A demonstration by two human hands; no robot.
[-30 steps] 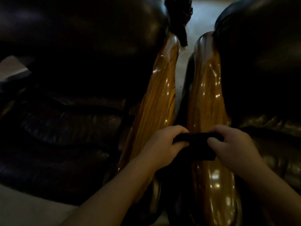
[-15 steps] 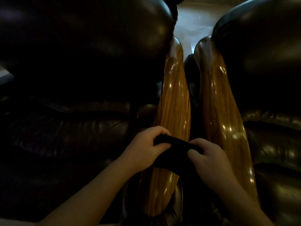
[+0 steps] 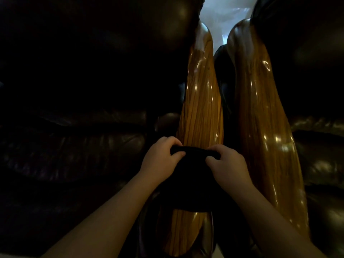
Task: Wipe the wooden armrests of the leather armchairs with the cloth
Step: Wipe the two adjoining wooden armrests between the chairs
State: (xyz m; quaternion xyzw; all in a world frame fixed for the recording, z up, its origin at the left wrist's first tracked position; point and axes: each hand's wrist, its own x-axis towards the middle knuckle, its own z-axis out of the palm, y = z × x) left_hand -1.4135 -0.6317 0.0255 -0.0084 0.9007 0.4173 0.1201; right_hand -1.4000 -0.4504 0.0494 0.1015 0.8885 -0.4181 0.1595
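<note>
Two glossy wooden armrests run side by side away from me: the left armrest (image 3: 202, 101) belongs to the left leather armchair (image 3: 83, 90), the right armrest (image 3: 260, 118) to the right leather armchair (image 3: 316, 81). A black cloth (image 3: 193, 174) is stretched across the left armrest, covering its near middle. My left hand (image 3: 161, 157) grips the cloth's left end and my right hand (image 3: 228, 162) grips its right end. The cloth hides the wood under it.
The room is dim. A narrow dark gap (image 3: 225, 90) separates the two armrests. Pale floor (image 3: 217, 13) shows beyond the chairs at the top. Dark leather seat cushions lie to both sides.
Both hands have carried the cloth from the right armrest leftwards onto the left armrest, and the view has shifted with them.
</note>
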